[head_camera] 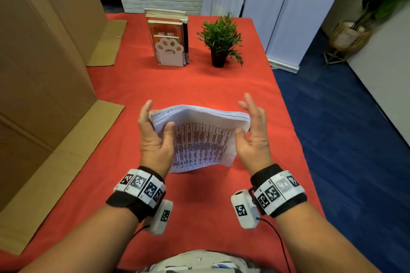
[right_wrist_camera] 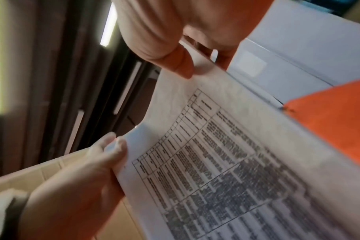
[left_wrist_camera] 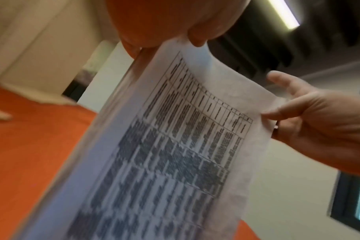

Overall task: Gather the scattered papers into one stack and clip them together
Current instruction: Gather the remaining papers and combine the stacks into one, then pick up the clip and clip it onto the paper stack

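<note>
Books (head_camera: 168,29) are held upright in a white paw-print bookend (head_camera: 169,52), beside a potted plant (head_camera: 220,40), at the far end of a table covered by a red tablecloth (head_camera: 188,82). Cardboard sheets (head_camera: 44,51) are leaned at the left. A stack of printed papers (head_camera: 199,137) is gripped above the cloth between the left hand (head_camera: 155,137) and right hand (head_camera: 253,137), thumbs pressed on its top sheet, fingers extended along its sides.

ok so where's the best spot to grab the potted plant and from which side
Grip the small dark pot under the potted plant, low on its wall, coming from the near side with the right hand. The leaves spread wider than the pot and overhang it, so a reach from above would probably crush them.
</note>
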{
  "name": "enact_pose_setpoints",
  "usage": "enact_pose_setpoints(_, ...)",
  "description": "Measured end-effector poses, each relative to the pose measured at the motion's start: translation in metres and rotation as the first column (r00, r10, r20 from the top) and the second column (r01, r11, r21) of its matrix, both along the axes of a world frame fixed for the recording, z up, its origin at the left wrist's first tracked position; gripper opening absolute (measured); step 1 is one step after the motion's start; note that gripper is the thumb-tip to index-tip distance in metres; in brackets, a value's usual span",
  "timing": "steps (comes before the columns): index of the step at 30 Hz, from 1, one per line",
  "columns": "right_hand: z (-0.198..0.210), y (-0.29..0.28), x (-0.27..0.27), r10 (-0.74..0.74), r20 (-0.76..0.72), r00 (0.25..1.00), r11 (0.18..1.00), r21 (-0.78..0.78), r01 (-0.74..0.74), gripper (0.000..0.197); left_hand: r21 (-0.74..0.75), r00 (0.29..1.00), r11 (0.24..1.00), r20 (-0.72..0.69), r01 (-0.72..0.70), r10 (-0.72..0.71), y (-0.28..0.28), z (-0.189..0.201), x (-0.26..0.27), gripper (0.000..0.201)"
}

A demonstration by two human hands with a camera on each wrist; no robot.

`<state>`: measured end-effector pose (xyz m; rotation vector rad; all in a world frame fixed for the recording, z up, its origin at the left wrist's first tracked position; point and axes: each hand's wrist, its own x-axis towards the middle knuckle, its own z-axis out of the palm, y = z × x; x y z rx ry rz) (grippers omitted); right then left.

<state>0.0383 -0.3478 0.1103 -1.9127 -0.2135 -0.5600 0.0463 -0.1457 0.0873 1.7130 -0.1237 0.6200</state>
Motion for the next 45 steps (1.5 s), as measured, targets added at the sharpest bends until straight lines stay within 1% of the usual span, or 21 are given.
enact_pose_setpoints(2,0.0,-0.003,0.004,0.015,0.036,0.999,0.994,-0.108,-0.011,0.069,0.07,1.0,0.997,0.009,-0.014,0.013,0.003,0.0,0.006,0.051)
enact_pose_setpoints(4,0.0,-0.002,0.005,0.02,0.03,0.999,0.996,-0.091,-0.017,0.067,0.048,1.0,0.999,-0.005,-0.025,0.026,0.003,0.002,0.007,0.046)
enact_pose_setpoints(6,-0.002,-0.001,0.005,0.022,-0.033,0.999,1.0,0.021,-0.021,0.076,-0.026,0.998,0.999,-0.059,-0.019,0.017,0.002,0.0,0.007,0.055)
enact_pose_setpoints(8,-0.003,0.002,0.004,0.056,-0.152,0.987,0.971,0.238,-0.019,0.083,-0.11,0.989,0.994,-0.148,0.016,-0.033,0.003,-0.004,0.005,0.07)
enact_pose_setpoints(10,-0.007,0.003,0.006,0.099,-0.27,0.958,0.896,0.443,0.032,0.082,-0.21,0.961,0.975,-0.249,0.071,-0.124,0.005,-0.013,0.007,0.076)
enact_pose_setpoints(13,-0.019,0.009,0.012,0.108,-0.419,0.901,0.825,0.544,0.154,0.071,-0.305,0.915,0.949,-0.357,0.076,-0.188,0.008,-0.021,0.01,0.078)
enact_pose_setpoints(16,-0.027,0.016,0.018,0.076,-0.492,0.867,0.818,0.528,0.228,0.05,-0.335,0.894,0.939,-0.394,0.075,-0.212,0.01,-0.03,0.015,0.058)
enact_pose_setpoints(19,-0.034,0.015,0.02,0.146,-0.545,0.825,0.786,0.571,0.238,0.042,-0.253,0.853,0.966,-0.49,0.061,-0.182,0.013,-0.042,0.017,0.038)
enact_pose_setpoints(21,-0.039,0.012,0.018,0.17,-0.584,0.794,0.839,0.508,0.194,0.034,-0.204,0.836,0.976,-0.522,0.071,-0.17,0.011,-0.045,0.016,0.035)
enact_pose_setpoints(24,-0.042,0.006,0.013,0.099,-0.618,0.78,0.951,0.29,0.109,0.015,-0.129,0.856,0.99,-0.505,0.052,-0.111,0.006,-0.044,0.016,0.028)
enact_pose_setpoints(26,-0.039,0.001,0.014,0.041,-0.608,0.793,0.975,0.197,0.101,0.017,-0.115,0.863,0.993,-0.497,0.035,-0.088,0.002,-0.042,0.016,0.021)
enact_pose_setpoints(27,-0.039,-0.003,0.014,0.028,-0.596,0.802,0.981,0.171,0.092,0.02,-0.127,0.855,0.991,-0.509,0.038,-0.098,0.001,-0.043,0.016,0.024)
enact_pose_setpoints(29,-0.04,-0.011,0.013,-0.024,-0.586,0.81,0.995,0.064,0.076,0.022,-0.13,0.816,0.99,-0.567,0.049,-0.115,-0.001,-0.047,0.013,0.028)
enact_pose_setpoints(30,-0.043,-0.017,0.013,-0.079,-0.594,0.801,0.997,-0.051,0.061,0.02,-0.113,0.781,0.992,-0.615,0.05,-0.11,-0.002,-0.052,0.011,0.025)
enact_pose_setpoints(32,-0.051,-0.032,0.007,-0.214,-0.643,0.735,0.937,-0.348,-0.032,0.017,-0.044,0.69,0.998,-0.721,0.055,-0.07,-0.002,-0.066,0.003,0.017)
enact_pose_setpoints(34,-0.062,-0.049,-0.004,-0.365,-0.699,0.615,0.794,-0.579,-0.186,0.02,0.041,0.607,0.996,-0.795,0.074,-0.012,0.001,-0.085,-0.007,0.012)
enact_pose_setpoints(35,-0.069,-0.059,-0.011,-0.435,-0.718,0.543,0.725,-0.637,-0.261,0.023,0.065,0.567,0.994,-0.824,0.089,0.003,0.003,-0.093,-0.011,0.009)
enact_pose_setpoints(37,-0.082,-0.076,-0.025,-0.547,-0.736,0.399,0.633,-0.676,-0.378,0.031,0.12,0.498,0.986,-0.866,0.117,0.046,0.006,-0.108,-0.019,0.025)
enact_pose_setpoints(40,-0.101,-0.094,-0.045,-0.629,-0.744,0.226,0.613,-0.653,-0.445,0.041,0.185,0.468,0.971,-0.879,0.152,0.095,0.007,-0.117,-0.029,0.037)
enact_pose_setpoints(42,-0.115,-0.099,-0.056,-0.626,-0.755,0.194,0.653,-0.644,-0.398,0.042,0.178,0.457,0.972,-0.885,0.151,0.091,0.008,-0.119,-0.031,0.04)
enact_pose_setpoints(45,-0.127,-0.099,-0.06,-0.594,-0.761,0.26,0.701,-0.648,-0.297,0.038,0.182,0.43,0.967,-0.898,0.177,0.091,0.009,-0.12,-0.028,0.044)
